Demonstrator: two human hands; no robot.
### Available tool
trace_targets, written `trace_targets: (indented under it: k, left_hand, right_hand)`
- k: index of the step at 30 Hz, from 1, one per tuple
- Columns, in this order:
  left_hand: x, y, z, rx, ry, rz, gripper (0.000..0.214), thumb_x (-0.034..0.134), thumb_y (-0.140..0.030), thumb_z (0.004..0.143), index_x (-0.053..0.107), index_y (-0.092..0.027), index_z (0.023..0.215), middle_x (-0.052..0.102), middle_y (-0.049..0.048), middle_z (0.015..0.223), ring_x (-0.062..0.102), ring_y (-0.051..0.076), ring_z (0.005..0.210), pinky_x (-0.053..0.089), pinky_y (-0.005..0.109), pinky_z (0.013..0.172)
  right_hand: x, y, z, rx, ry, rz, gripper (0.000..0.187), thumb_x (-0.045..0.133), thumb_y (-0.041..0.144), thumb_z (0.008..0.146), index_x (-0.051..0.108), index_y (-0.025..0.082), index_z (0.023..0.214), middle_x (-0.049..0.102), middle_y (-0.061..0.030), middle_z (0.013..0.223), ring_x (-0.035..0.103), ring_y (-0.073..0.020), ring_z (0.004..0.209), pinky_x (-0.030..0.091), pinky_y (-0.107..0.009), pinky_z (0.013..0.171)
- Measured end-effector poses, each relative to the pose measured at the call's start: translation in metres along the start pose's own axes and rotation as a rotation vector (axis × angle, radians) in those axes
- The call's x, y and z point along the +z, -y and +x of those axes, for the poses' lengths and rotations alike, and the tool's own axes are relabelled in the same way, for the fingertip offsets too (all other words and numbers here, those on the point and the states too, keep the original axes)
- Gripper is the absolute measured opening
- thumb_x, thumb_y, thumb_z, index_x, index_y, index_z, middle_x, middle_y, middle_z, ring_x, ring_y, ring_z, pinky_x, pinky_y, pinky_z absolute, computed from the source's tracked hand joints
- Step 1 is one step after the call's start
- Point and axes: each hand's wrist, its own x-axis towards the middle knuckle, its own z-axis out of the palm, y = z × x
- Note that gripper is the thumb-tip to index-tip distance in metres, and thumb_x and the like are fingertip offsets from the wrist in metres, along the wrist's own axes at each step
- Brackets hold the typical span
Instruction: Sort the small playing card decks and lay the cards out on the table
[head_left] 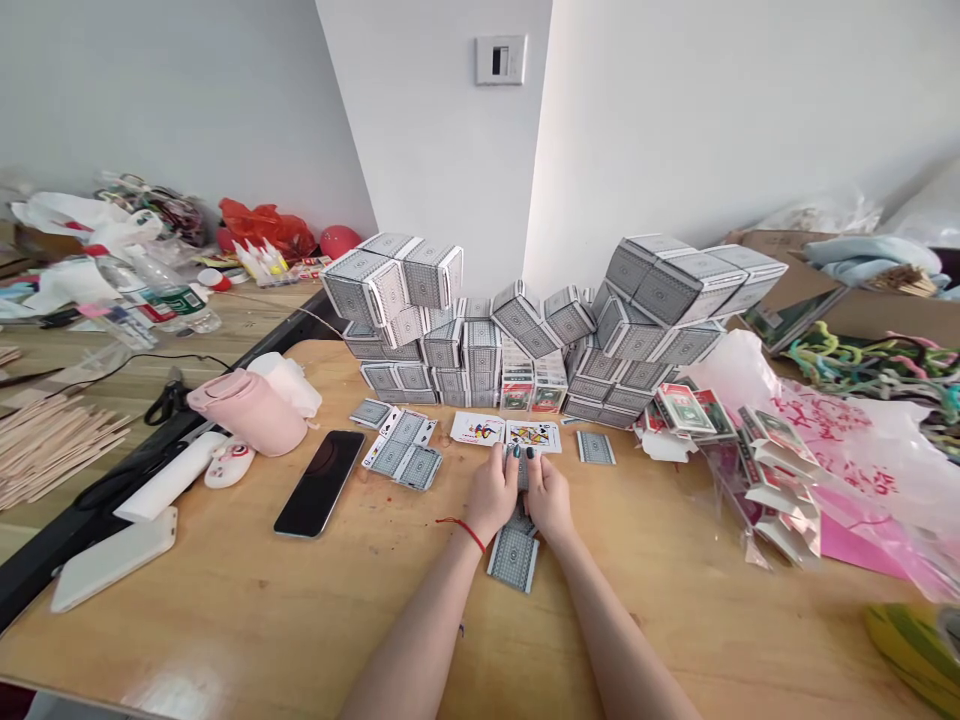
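My left hand and my right hand meet over the wooden table, thumbs side by side, both closed on a grey-backed playing card. Most of that card is hidden by the fingers. Just below it, between my wrists, lies a folded-edged grey card. Two face-up cards, a joker and a court card, lie just beyond my fingertips. Farther back stands a structure of grey card cubes, with clear-wrapped card packs at its middle.
Left are a loose card pile, a black phone, a pink rolled pouch and a white case. One grey card lies right of my hands. Opened card boxes and a tape roll are farther right.
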Motion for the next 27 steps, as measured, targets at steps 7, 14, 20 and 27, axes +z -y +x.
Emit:
trace_targets:
  k: [7, 14, 20, 27]
  left_hand:
    - [0.001, -0.006, 0.001, -0.090, -0.069, -0.176, 0.026, 0.037, -0.040, 0.084, 0.049, -0.017, 0.083, 0.060, 0.0035, 0.071, 0.056, 0.014, 0.063, 0.039, 0.022, 0.055]
    - [-0.003, -0.001, 0.004, -0.092, 0.049, -0.406, 0.041, 0.028, -0.045, 0.085, 0.045, -0.016, 0.063, 0.046, -0.0021, 0.051, 0.043, 0.009, 0.046, 0.033, 0.020, 0.046]
    - [-0.004, -0.006, -0.003, 0.051, 0.093, -0.139, 0.039, 0.028, -0.043, 0.086, 0.047, -0.017, 0.064, 0.051, 0.0002, 0.055, 0.047, 0.011, 0.053, 0.033, 0.021, 0.051]
    - [-0.001, -0.006, -0.001, 0.099, 0.069, 0.151, 0.028, 0.032, -0.034, 0.086, 0.050, -0.018, 0.072, 0.056, 0.0029, 0.060, 0.051, 0.013, 0.055, 0.030, 0.021, 0.051]
  right_hand:
    - [-0.001, -0.002, 0.005, -0.042, -0.170, -0.103, 0.043, 0.033, 0.058, 0.079, 0.040, 0.022, 0.059, 0.047, 0.0019, 0.042, 0.042, -0.0130, 0.038, 0.029, -0.023, 0.038]
    - [-0.009, 0.003, 0.009, 0.125, -0.098, 0.198, 0.044, 0.034, 0.063, 0.077, 0.039, 0.022, 0.063, 0.036, 0.0075, 0.030, 0.031, -0.0102, 0.024, 0.022, -0.022, 0.028]
    - [-0.008, 0.005, 0.006, 0.114, -0.136, 0.211, 0.041, 0.037, 0.060, 0.077, 0.040, 0.021, 0.067, 0.041, 0.0069, 0.032, 0.036, -0.0104, 0.025, 0.026, -0.021, 0.027]
    - [-0.008, 0.000, 0.006, 0.061, -0.043, 0.201, 0.049, 0.035, 0.057, 0.080, 0.041, 0.019, 0.110, 0.046, 0.0077, 0.038, 0.041, -0.0130, 0.026, 0.031, -0.023, 0.027]
